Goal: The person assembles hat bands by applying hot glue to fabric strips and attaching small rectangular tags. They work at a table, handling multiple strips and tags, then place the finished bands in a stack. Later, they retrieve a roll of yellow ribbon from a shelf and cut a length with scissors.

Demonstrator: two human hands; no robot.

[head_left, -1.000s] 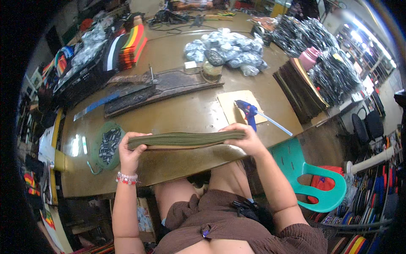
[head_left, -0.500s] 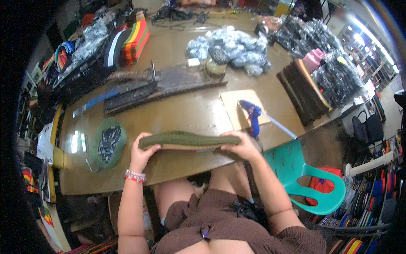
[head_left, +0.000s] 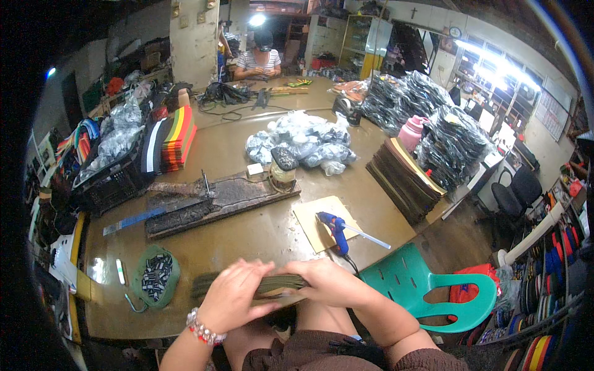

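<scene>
A bundle of olive-green fabric strips (head_left: 277, 285) lies along the table's near edge, a tan layer showing on its near side. My left hand (head_left: 238, 290) is wrapped over its middle, fingers across the top and thumb along the near side. At the bundle's right end my right hand (head_left: 323, 282) grips it, partly hiding that end. Left of my hands sits a green bowl (head_left: 174, 285) of small dark and silvery metal pieces (head_left: 156, 276). Beyond my right hand, a blue glue gun (head_left: 337, 232) with a clear glue stick rests on a cream board (head_left: 309, 222).
A green plastic chair (head_left: 402, 278) stands against the table's right corner. Farther back are a dark wooden board (head_left: 235, 203), a jar (head_left: 283, 170), bagged items (head_left: 303, 139), brown strips (head_left: 405, 179) and striped strips (head_left: 177, 139). A person (head_left: 258, 60) sits at the far end.
My hands have come together from the bundle's two ends, the left now over its middle. The bundle is lower and nearer me. My view has tilted up, bringing the far room into sight.
</scene>
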